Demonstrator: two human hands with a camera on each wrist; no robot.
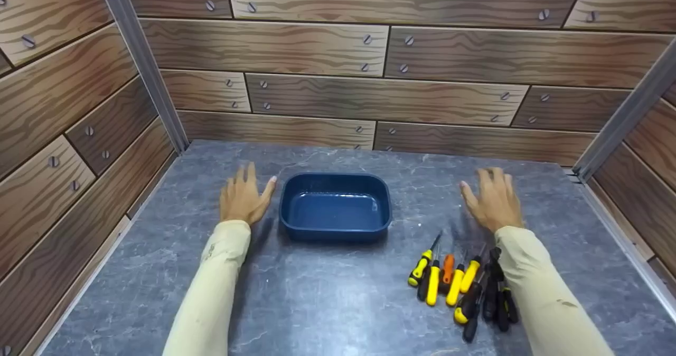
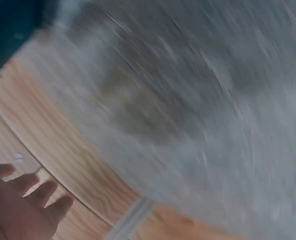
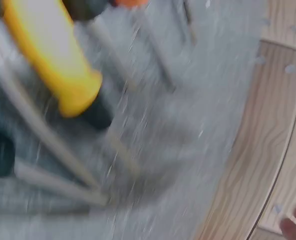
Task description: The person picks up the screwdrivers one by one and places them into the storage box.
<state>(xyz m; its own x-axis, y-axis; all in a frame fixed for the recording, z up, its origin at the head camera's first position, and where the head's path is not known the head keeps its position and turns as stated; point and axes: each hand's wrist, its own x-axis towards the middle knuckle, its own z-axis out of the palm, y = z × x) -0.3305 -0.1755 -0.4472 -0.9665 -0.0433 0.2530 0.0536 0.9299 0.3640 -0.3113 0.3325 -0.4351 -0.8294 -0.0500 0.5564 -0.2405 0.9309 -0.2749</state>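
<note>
A dark blue rectangular bin sits on the grey marbled table, and its inside shows bare. Just left of it hovers my left hand, fingers spread, holding nothing. On the other side, my right hand is apart from the bin, its fingers loosely extended with nothing in them. Several screwdrivers with yellow, orange and black handles lie in a pile below and beside my right wrist; the sleeve covers part of it. The right wrist view shows a yellow screwdriver handle close up, blurred.
Wood-plank-patterned panels rise behind the table and along both sides. Metal corner posts stand at the back left and back right. The table surface stretches in front of the bin.
</note>
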